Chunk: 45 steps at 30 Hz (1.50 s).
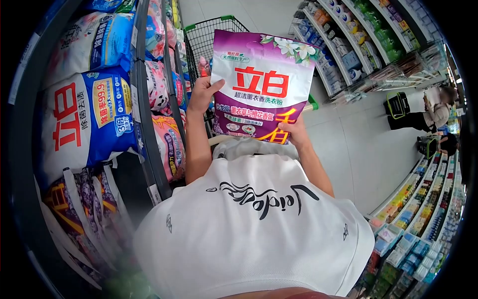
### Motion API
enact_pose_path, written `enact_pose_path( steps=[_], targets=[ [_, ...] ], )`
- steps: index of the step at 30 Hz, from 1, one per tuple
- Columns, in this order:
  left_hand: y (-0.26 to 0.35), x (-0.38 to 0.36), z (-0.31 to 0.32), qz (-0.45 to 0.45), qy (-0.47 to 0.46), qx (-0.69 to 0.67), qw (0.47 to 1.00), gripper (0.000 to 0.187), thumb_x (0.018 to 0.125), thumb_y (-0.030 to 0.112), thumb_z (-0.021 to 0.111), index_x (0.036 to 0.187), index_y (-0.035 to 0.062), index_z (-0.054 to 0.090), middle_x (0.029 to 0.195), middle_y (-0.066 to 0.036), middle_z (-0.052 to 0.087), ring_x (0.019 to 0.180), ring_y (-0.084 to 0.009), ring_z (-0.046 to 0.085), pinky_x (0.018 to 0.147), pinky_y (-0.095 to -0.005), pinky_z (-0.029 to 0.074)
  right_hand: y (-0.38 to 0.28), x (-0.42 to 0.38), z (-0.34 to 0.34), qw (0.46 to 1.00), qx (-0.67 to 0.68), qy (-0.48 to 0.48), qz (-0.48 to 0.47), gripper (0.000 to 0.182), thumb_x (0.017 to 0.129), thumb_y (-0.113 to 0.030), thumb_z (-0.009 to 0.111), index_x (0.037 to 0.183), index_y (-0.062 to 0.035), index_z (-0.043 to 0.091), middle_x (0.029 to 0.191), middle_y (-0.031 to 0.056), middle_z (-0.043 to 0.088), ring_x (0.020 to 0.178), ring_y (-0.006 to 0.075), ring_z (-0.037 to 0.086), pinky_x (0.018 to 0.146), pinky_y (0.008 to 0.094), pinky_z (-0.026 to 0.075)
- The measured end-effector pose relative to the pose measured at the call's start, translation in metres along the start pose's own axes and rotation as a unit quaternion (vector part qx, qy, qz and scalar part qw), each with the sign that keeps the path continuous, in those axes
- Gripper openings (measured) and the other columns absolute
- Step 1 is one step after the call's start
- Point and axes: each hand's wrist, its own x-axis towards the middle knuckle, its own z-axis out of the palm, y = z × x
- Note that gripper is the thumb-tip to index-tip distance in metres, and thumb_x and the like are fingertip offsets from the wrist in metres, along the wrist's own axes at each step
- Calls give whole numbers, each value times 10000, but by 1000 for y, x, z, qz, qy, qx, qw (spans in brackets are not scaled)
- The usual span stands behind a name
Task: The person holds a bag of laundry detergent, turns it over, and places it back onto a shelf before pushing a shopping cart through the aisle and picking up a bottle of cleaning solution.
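A purple and white bag of laundry powder [261, 74] is held up in front of my chest, its printed front with white flowers facing me. My left hand [203, 93] grips its left edge, thumb over the front. Lower on the opposite edge, my right hand [297, 132] has hold of the bag near the bottom right corner. The fingers of both hands are partly hidden behind it. Behind the bag stands a black wire shopping cart [199, 37] with green trim, partly covered by the bag.
At my left, shelves hold large blue and white detergent bags [87, 122] and pink bags [167, 144]. Stocked shelves [348, 40] line the far right side. Two people with baskets, one a black and green basket [397, 105], are in the aisle [343, 144] at right.
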Motion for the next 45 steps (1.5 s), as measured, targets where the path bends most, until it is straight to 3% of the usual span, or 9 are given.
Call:
enact_pose_path(
  steps=[6, 12, 19, 25, 31, 40, 43, 45],
  targets=[
    [0, -4, 6, 56, 12, 62, 996, 272, 896, 182, 647, 1012, -63, 666, 871, -52, 689, 750, -68, 599, 679, -211, 462, 3, 2, -6, 1000, 9, -3, 2, 541, 687, 12, 760, 1160, 12, 497, 1087, 125, 639, 945, 206, 644, 832, 358, 547],
    [3, -6, -5, -38, -52, 90, 994, 311, 864, 221, 690, 1004, -56, 679, 868, -63, 697, 754, -69, 598, 688, -220, 466, 1, -1, -6, 1000, 19, 9, -8, 560, 684, 15, 755, 1179, 9, 491, 1103, 125, 633, 957, 204, 641, 835, 356, 545],
    [3, -5, 5, -5, -37, 134, 990, 271, 851, 191, 705, 974, -49, 694, 862, -58, 701, 753, -67, 597, 672, -217, 463, 1, 2, -9, 1000, 23, 2, -18, 552, 689, 11, 755, 1177, 11, 497, 1098, 121, 638, 949, 204, 646, 833, 357, 546],
    [-2, -4, -2, -56, -50, 115, 991, 224, 842, 167, 710, 921, -43, 709, 847, -43, 701, 744, -63, 595, 665, -218, 465, 2, 4, -10, 999, 18, 16, -34, 545, 678, 0, 773, 1157, 11, 515, 1089, 123, 643, 935, 202, 651, 828, 351, 550],
    [4, -3, 3, -13, -52, 153, 987, 214, 847, 141, 699, 956, -43, 704, 870, -46, 702, 763, -68, 599, 682, -217, 469, -3, 7, -9, 1000, 6, 8, -23, 544, 677, -10, 784, 1151, 14, 519, 1083, 123, 646, 934, 199, 651, 826, 344, 550],
    [1, -3, -11, -8, -19, 204, 979, 273, 881, 213, 676, 936, -53, 695, 815, -27, 693, 751, -52, 574, 674, -215, 453, -5, 17, -6, 999, -27, -7, -34, 501, 686, -13, 779, 1122, 24, 534, 1062, 115, 653, 919, 186, 648, 818, 332, 545],
    [-3, -3, -27, -40, -17, 125, 991, 396, 923, 318, 609, 1052, -53, 655, 907, -39, 688, 805, -72, 595, 716, -219, 452, -10, 21, -2, 999, -26, 0, -43, 501, 685, -8, 776, 1123, 24, 535, 1061, 113, 653, 917, 182, 648, 815, 329, 544],
    [-19, 1, -26, 9, -16, 9, 1000, 512, 930, 413, 558, 1159, -43, 594, 1007, -51, 668, 897, -98, 602, 784, -243, 452, -21, 23, 2, 998, -13, 7, -58, 501, 683, 0, 767, 1126, 23, 536, 1060, 109, 651, 912, 181, 649, 815, 330, 543]
  ],
)
